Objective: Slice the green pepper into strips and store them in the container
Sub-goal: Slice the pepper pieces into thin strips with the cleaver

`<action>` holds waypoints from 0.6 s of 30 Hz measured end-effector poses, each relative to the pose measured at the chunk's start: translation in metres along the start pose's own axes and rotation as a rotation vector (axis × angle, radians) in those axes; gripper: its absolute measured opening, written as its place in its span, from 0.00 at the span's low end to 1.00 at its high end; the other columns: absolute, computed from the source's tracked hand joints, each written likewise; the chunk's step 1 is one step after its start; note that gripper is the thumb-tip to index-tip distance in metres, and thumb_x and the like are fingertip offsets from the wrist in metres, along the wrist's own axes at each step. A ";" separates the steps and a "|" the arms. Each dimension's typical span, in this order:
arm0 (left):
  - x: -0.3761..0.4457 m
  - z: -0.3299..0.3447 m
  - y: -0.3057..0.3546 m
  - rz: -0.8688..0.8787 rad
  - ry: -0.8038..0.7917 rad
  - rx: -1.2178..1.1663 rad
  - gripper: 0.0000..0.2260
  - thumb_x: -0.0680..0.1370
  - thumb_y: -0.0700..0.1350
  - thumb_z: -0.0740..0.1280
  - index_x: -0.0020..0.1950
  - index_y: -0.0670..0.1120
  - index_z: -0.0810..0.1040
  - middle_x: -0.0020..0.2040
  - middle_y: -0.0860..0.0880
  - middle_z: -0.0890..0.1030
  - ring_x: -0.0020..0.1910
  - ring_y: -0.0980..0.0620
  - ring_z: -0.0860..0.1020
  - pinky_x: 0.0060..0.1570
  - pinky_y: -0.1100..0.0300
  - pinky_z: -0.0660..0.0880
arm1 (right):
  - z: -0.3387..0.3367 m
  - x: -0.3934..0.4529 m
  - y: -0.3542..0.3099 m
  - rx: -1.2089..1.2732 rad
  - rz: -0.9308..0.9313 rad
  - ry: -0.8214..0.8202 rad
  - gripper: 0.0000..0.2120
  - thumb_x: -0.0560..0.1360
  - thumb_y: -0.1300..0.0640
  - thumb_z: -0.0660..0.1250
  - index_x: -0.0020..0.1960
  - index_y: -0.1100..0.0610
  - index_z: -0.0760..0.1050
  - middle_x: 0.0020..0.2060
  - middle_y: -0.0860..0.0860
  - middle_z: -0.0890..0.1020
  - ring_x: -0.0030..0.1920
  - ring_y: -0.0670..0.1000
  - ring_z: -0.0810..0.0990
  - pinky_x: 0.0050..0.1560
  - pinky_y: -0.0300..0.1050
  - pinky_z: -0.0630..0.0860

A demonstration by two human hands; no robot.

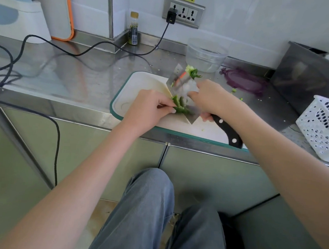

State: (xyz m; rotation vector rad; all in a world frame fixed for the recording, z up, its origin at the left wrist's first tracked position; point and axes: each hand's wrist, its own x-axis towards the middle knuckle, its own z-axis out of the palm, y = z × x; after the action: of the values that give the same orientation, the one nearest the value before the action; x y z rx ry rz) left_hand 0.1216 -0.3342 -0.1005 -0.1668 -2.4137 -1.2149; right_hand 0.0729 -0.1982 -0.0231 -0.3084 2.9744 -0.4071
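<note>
— So, where is the green pepper point(180, 107)?

— On the white cutting board point(143, 84), near its front edge, right against the flat of the cleaver point(183, 90). The left hand point(149, 109) pinches the pepper pieces with curled fingertips, holding them to the blade.

— And the other hand?

— The right hand point(210, 99) is wrapped round the cleaver where blade meets black riveted handle (the handle sticks out toward the counter's front edge). The blade stands tilted on the board and looks blurred. A stem-and-seed scrap point(192, 72) shows just behind the blade's far end.

— The container?

— A clear plastic container point(206, 55) sits on the steel counter point(76, 69) beyond the board, near the wall, and its purple lid point(244, 82) lies flat beside it to the right. Green bits are scattered on the counter near the lid.

— Anything else around?

— A white perforated basket point(323, 125) at the far right, a small bottle point(133, 29) in the corner, and a black cable point(48, 44) trailing from the wall socket point(184, 12).
</note>
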 end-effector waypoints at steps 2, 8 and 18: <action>0.000 -0.001 0.001 -0.030 -0.018 -0.029 0.08 0.71 0.39 0.74 0.49 0.43 0.85 0.49 0.48 0.84 0.47 0.55 0.81 0.53 0.72 0.73 | -0.006 0.004 0.011 0.098 0.050 -0.035 0.10 0.80 0.60 0.56 0.55 0.65 0.72 0.26 0.55 0.78 0.19 0.47 0.75 0.23 0.38 0.71; 0.000 -0.002 0.002 -0.057 -0.073 -0.062 0.09 0.69 0.42 0.76 0.49 0.47 0.85 0.49 0.52 0.83 0.47 0.59 0.81 0.50 0.74 0.73 | -0.032 0.008 0.043 0.134 0.115 0.060 0.17 0.81 0.54 0.56 0.57 0.67 0.73 0.27 0.55 0.74 0.24 0.51 0.73 0.25 0.40 0.68; -0.002 0.001 0.004 -0.009 -0.080 0.037 0.07 0.72 0.44 0.73 0.49 0.46 0.85 0.57 0.50 0.79 0.50 0.56 0.78 0.56 0.66 0.72 | -0.036 0.007 0.038 0.165 0.040 0.101 0.11 0.81 0.51 0.52 0.53 0.58 0.67 0.18 0.57 0.75 0.11 0.48 0.69 0.22 0.37 0.67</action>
State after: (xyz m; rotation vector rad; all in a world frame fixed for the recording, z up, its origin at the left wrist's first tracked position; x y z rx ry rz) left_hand 0.1241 -0.3310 -0.0989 -0.1973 -2.5064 -1.1880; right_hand 0.0533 -0.1551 0.0000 -0.2161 3.0126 -0.6771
